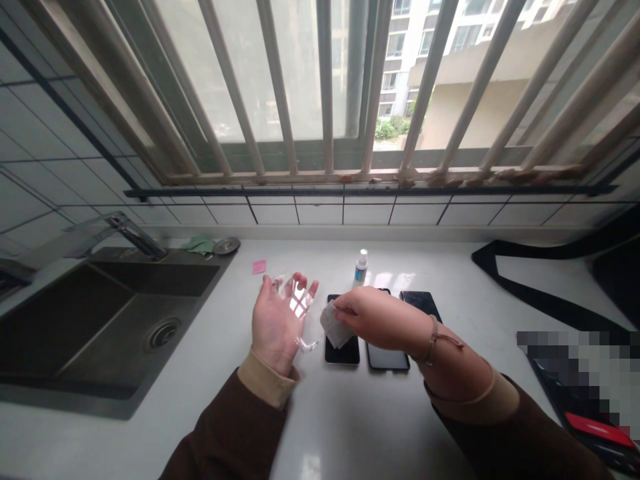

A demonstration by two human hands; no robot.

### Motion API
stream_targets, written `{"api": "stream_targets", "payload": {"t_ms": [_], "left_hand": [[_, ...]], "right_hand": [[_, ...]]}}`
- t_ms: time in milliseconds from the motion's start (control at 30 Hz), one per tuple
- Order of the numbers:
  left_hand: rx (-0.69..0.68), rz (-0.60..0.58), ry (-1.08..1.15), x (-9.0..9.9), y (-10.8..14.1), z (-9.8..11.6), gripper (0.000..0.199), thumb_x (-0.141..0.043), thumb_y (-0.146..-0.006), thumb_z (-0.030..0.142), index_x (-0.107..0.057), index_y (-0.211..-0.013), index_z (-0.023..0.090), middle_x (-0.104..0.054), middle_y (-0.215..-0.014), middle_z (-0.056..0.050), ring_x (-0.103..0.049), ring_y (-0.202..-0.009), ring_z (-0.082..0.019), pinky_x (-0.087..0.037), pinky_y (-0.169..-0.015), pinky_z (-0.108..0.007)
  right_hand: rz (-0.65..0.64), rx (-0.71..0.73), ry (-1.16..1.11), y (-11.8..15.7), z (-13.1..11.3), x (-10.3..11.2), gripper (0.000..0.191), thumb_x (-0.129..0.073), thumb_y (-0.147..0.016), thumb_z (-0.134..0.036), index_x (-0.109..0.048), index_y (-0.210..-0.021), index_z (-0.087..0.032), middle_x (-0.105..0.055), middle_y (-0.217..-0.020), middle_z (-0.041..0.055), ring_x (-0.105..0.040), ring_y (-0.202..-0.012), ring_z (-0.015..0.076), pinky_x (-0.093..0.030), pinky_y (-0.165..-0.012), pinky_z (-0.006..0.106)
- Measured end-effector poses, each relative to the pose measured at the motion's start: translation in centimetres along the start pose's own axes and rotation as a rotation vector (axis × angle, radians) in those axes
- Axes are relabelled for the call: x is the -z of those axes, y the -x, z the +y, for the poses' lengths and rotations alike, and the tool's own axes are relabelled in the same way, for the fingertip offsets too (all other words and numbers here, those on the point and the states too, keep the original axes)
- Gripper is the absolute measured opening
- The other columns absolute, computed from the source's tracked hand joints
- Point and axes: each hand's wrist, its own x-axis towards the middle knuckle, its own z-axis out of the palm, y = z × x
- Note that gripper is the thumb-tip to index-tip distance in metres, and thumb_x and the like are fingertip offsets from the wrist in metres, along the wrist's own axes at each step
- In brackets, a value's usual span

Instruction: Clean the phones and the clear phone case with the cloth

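Observation:
My left hand (275, 328) is turned palm up, its fingers curled behind a clear phone case (300, 303) that catches bright reflections. Between the fingers of my right hand (376, 316) is a folded grey cloth (334, 327). The cloth hangs over a dark phone (343, 355) on the counter; whether they touch, I cannot tell. Beside it lies a second phone (389, 360), partly hidden beneath my right wrist. A third dark phone (420, 301) shows behind my forearm. Just past the phones a small white spray bottle (361, 269) with a blue label stands upright.
On the left is a steel sink (200, 313) with a faucet (135, 237). A green cloth (200, 245) and a round drain strainer (227, 246) lie behind it. A pink slip (259, 267) rests on the white counter (320, 420). At right runs a black strap (530, 303).

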Motion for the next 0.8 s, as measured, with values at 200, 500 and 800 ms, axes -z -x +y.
{"api": "stream_targets", "payload": {"t_ms": [200,500,800], "left_hand": [[0.15,-0.025,-0.079,0.2,0.5,-0.7,0.053,-0.047,-0.103,0.067,-0.062,-0.104,0.016,-0.07,-0.1,-0.014,-0.073,-0.091,-0.028,-0.061,-0.096,-0.064],[0.404,-0.312,-0.133,0.8,1.5,-2.5,0.053,-0.041,-0.11,0.055,-0.069,-0.127,0.013,-0.075,-0.117,-0.017,-0.073,-0.109,-0.026,-0.059,-0.1,-0.04],[0.282,-0.096,-0.128,0.7,0.9,-1.5,0.063,-0.043,-0.105,0.064,-0.065,-0.132,0.011,-0.073,-0.094,-0.015,-0.074,-0.088,-0.026,-0.063,-0.09,-0.047]], "right_hand": [[0.483,-0.177,0.23,0.5,0.1,0.7,0.027,-0.049,-0.102,-0.017,-0.073,-0.089,-0.016,-0.07,-0.073,0.0052,-0.055,-0.063,0.0156,-0.034,-0.059,0.03],[0.45,0.243,0.268,-1.6,-0.7,-4.8,0.044,-0.054,-0.099,-0.004,-0.063,-0.142,-0.007,-0.066,-0.147,0.0214,-0.066,-0.134,0.0267,-0.055,-0.111,0.037],[0.222,0.338,0.155,-1.2,-2.3,-4.8,0.038,-0.061,-0.095,-0.007,-0.069,-0.13,-0.018,-0.073,-0.14,0.0117,-0.072,-0.12,0.0226,-0.057,-0.099,0.028]]}}
